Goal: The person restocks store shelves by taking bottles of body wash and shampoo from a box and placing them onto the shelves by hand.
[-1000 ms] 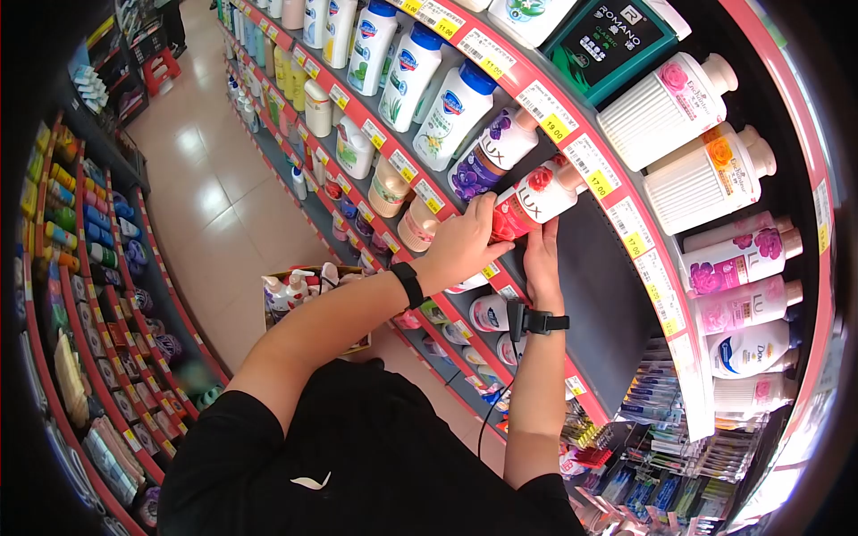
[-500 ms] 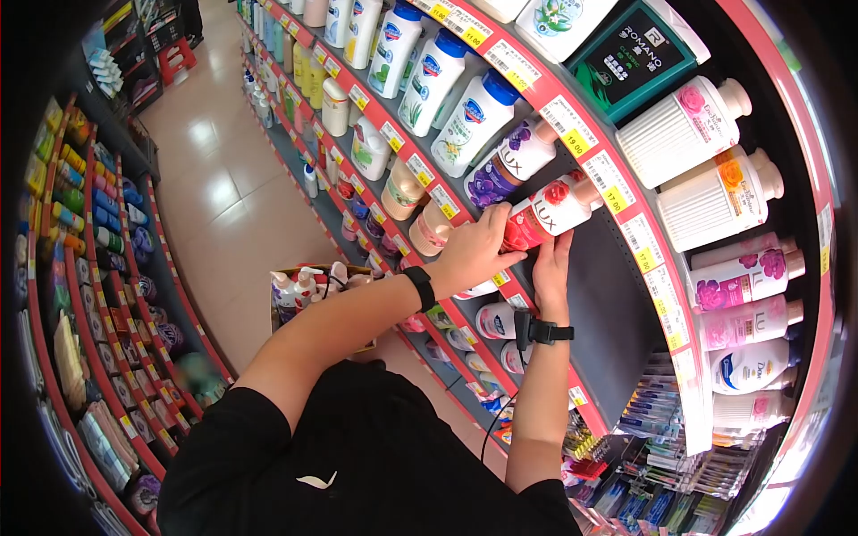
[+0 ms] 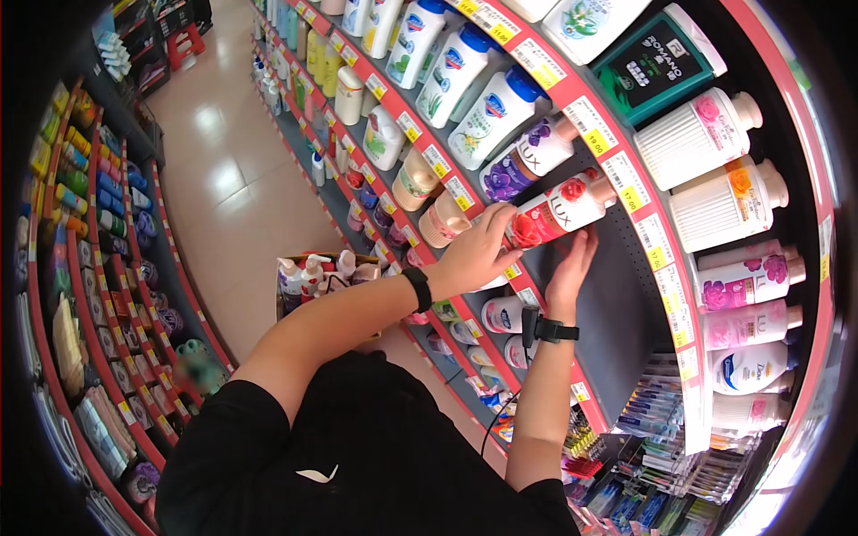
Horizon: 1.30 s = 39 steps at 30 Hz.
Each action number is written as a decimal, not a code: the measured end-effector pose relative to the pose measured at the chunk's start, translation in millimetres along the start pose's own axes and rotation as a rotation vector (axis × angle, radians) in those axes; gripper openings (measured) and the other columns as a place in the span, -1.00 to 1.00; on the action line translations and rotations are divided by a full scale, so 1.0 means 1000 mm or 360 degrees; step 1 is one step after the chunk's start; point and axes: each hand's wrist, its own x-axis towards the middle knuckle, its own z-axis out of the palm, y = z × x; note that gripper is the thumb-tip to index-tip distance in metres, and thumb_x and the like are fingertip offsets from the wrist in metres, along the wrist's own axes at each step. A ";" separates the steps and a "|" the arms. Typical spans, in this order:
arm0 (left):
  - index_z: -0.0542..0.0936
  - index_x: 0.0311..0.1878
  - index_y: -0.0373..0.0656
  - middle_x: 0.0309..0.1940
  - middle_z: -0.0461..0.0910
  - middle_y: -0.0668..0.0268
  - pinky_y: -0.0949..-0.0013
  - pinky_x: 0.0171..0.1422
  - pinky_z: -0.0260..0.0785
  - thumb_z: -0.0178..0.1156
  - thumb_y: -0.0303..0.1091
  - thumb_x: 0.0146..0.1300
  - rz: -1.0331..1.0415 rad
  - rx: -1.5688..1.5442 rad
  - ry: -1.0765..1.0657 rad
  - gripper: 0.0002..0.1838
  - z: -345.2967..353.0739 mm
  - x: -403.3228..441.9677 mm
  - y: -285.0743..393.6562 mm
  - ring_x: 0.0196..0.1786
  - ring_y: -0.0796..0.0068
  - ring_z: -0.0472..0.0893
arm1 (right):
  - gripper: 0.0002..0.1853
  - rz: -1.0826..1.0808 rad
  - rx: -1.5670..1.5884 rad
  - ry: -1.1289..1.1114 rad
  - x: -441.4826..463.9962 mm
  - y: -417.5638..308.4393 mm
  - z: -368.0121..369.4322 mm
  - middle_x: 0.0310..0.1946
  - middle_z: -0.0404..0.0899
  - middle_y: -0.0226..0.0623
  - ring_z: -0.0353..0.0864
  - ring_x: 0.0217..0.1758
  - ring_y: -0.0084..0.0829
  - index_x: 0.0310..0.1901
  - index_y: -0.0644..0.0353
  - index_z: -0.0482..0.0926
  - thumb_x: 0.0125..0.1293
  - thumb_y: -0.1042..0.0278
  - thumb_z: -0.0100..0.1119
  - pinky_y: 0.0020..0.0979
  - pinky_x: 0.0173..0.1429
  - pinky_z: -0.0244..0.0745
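A red and white LUX body wash bottle (image 3: pixel 563 213) stands on the shelf beside a purple and white LUX bottle (image 3: pixel 529 159). My left hand (image 3: pixel 483 252) is at the red bottle's lower end, fingers on one side and thumb on the other. Close by the bottle's other side is my right hand (image 3: pixel 572 268), its fingers stretched out; whether they touch the bottle I cannot tell. Both wrists wear black bands, and a small black device sits on the right one.
White bottles with blue caps (image 3: pixel 496 116) line the same shelf. Above stand a dark green Romano bottle (image 3: pixel 657 67) and ribbed white bottles (image 3: pixel 693 138). A box of pump bottles (image 3: pixel 313 277) stands on the aisle floor (image 3: pixel 228 183). Packaged toothbrushes (image 3: pixel 666 411) hang at lower right.
The red bottle sits slightly deeper in line with the purple one. My right hand has eased back from it, fingers opening. The view has shifted a little.
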 end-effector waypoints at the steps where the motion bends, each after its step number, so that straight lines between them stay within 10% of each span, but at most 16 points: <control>1: 0.34 0.31 -0.32 0.06 0.58 -0.03 0.00 -0.02 0.58 0.38 -0.19 0.29 0.0027 -0.0059 -0.0015 -0.34 -0.006 -0.009 -0.001 -0.04 -0.15 0.69 | -0.47 0.0012 0.0000 -0.0014 -0.001 -0.002 -0.002 0.37 0.45 -0.16 0.47 0.39 -0.30 0.46 0.27 0.30 0.67 0.06 -0.08 -0.23 0.29 0.49; 5: 0.50 0.13 -0.19 -0.11 0.65 0.09 0.01 -0.03 0.54 0.26 -0.29 0.33 -0.0206 -0.0136 -0.0689 -0.64 -0.056 -0.055 -0.007 -0.07 -0.05 0.69 | -0.64 -0.0146 -0.0045 0.0335 -0.003 -0.006 -0.012 -0.21 0.56 -0.39 0.50 -0.21 -0.55 0.05 0.24 0.52 0.66 0.07 -0.05 -0.43 -0.13 0.40; 14: 0.65 -0.05 -0.15 -0.21 0.71 0.09 0.01 -0.04 0.55 0.22 -0.31 0.30 -0.1055 0.0174 -0.0923 -0.79 -0.180 -0.253 -0.070 -0.11 -0.01 0.71 | -0.61 -0.0162 -0.0136 0.0041 -0.113 -0.040 0.002 -0.55 0.26 -0.59 0.18 -0.47 -0.69 -0.25 0.20 0.59 0.66 0.10 -0.05 -0.52 -0.37 0.03; 23: 0.67 -0.06 -0.21 -0.20 0.75 0.03 0.03 0.00 0.57 0.27 -0.23 0.29 -0.1630 0.0416 -0.0999 -0.72 -0.249 -0.365 -0.103 -0.10 -0.03 0.74 | -0.76 0.0567 -0.0413 -0.0984 -0.283 0.064 0.019 -0.49 0.47 -0.57 0.37 -0.45 -0.72 -0.11 0.19 0.66 0.63 0.25 0.08 -0.59 -0.35 0.27; 25: 0.67 -0.06 -0.21 -0.18 0.75 0.01 0.03 0.01 0.57 0.26 -0.22 0.29 -0.1691 0.0359 -0.0970 -0.71 -0.243 -0.365 -0.119 -0.09 -0.04 0.73 | -0.73 0.0412 -0.0784 -0.1314 -0.298 0.060 0.023 -0.39 0.71 -0.20 0.70 -0.35 -0.41 -0.07 0.24 0.69 0.57 0.19 0.17 -0.36 -0.21 0.55; 32: 0.55 0.24 -0.11 -0.04 0.68 0.02 -0.04 0.04 0.55 0.19 -0.40 0.29 -0.1200 0.0379 -0.0649 -0.57 -0.217 -0.331 -0.158 -0.02 -0.06 0.70 | -0.70 0.0594 -0.0926 -0.1323 -0.308 0.058 0.020 -0.27 0.77 -0.05 0.80 -0.25 -0.23 0.02 0.21 0.71 0.54 0.15 0.18 -0.27 -0.13 0.63; 39: 0.34 0.49 0.06 0.08 0.64 0.03 -0.04 0.05 0.59 0.23 -0.42 0.27 -0.1180 0.0529 -0.1073 -0.31 -0.197 -0.291 -0.160 0.01 -0.06 0.70 | -0.71 0.0636 -0.0851 -0.1281 -0.329 0.049 0.018 -0.13 0.77 -0.05 0.78 -0.18 -0.22 0.05 0.22 0.69 0.53 0.19 0.19 -0.29 -0.08 0.63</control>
